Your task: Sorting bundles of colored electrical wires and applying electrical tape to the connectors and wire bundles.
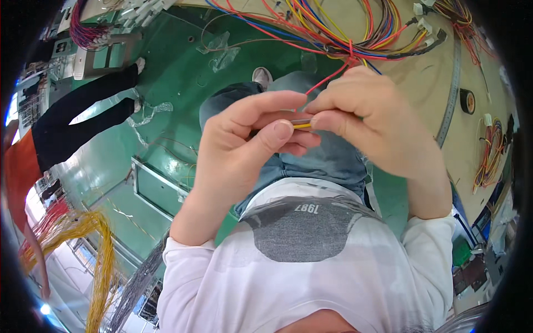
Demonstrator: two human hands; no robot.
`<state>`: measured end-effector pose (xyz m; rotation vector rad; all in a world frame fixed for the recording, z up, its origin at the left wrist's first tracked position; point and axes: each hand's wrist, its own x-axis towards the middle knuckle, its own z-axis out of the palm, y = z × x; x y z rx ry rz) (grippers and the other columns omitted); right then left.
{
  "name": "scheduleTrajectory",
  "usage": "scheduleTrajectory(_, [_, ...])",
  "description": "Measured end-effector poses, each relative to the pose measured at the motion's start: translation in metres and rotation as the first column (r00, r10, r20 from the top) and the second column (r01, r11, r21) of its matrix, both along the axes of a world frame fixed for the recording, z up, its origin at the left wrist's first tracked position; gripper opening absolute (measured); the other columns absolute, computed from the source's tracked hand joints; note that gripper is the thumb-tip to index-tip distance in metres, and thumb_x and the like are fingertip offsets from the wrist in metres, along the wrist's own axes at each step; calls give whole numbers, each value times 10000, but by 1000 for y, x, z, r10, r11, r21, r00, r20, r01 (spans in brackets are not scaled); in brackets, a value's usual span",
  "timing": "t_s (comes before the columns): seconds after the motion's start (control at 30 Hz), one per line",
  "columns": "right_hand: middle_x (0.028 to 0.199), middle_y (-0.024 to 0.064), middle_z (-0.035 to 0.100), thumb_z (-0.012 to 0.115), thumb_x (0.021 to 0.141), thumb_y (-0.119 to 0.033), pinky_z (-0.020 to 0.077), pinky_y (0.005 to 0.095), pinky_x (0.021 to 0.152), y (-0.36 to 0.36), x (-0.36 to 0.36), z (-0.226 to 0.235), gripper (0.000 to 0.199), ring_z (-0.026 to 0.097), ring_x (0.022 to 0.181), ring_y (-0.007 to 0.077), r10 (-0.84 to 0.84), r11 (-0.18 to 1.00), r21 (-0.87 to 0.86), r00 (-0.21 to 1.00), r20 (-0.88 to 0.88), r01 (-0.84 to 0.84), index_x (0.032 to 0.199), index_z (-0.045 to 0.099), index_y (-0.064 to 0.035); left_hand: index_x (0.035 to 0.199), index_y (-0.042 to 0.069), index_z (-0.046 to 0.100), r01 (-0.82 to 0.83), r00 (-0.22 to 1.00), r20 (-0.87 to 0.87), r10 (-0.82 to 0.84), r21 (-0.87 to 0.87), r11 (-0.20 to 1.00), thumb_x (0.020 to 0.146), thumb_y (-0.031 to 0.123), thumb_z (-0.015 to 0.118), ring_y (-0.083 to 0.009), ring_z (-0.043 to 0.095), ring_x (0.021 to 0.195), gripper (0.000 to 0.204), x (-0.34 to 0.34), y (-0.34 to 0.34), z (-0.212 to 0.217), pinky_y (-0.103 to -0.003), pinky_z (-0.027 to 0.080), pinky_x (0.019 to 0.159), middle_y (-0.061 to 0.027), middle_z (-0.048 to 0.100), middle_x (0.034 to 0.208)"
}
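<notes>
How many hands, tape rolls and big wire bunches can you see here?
Hands pinching the yellow wire: 2, the left hand and the right hand
Black tape roll on the board: 1
Big wire bunches: 3, the board harness, the small bundle at right, the yellow hank at lower left
Total: 6

- Above the raised left hand point(250, 139) and right hand point(366, 119), a bundle of coloured wires point(344, 33) crossed the tan board point(422, 94) — a tangle barring any reach forward.
- A tape roll point(467, 101) lay right, apart.
- The green floor point(166, 72) to the left lay open, a standing person's dark legs point(83, 111) beyond.
</notes>
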<state>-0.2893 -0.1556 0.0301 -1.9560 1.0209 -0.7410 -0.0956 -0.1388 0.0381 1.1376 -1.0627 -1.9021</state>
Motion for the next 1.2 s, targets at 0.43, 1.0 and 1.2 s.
scheduleTrajectory(0.43, [654,46,505,564,718,-10,341,242,534,1,-8,4,32,455,608,138,-64,998,26,998,-9,65,710,535,1,1275,-61,207,53,825,-520,218,457,888,912,178,301,-371,508,1012,445,0,-1,-9,-397,483,812,-301,402,1177])
scheduleTrajectory(1.0, [637,45,490,564,713,-23,328,253,548,0,-9,4,54,433,582,140,-35,996,84,999,3,35,693,518,-3,1335,21,85,196,798,-600,65,360,912,869,536,153,-457,340,1141,697,2,-3,-2,-479,387,889,-307,192,1310])
scheduleTrajectory(1.2, [629,41,476,557,715,-21,326,248,530,0,-7,7,46,429,575,136,-59,989,140,998,17,56,695,520,-2,1350,193,-78,295,660,-751,21,285,912,845,581,182,-556,257,1130,688,7,-4,-6,-582,387,815,-253,-18,1372])
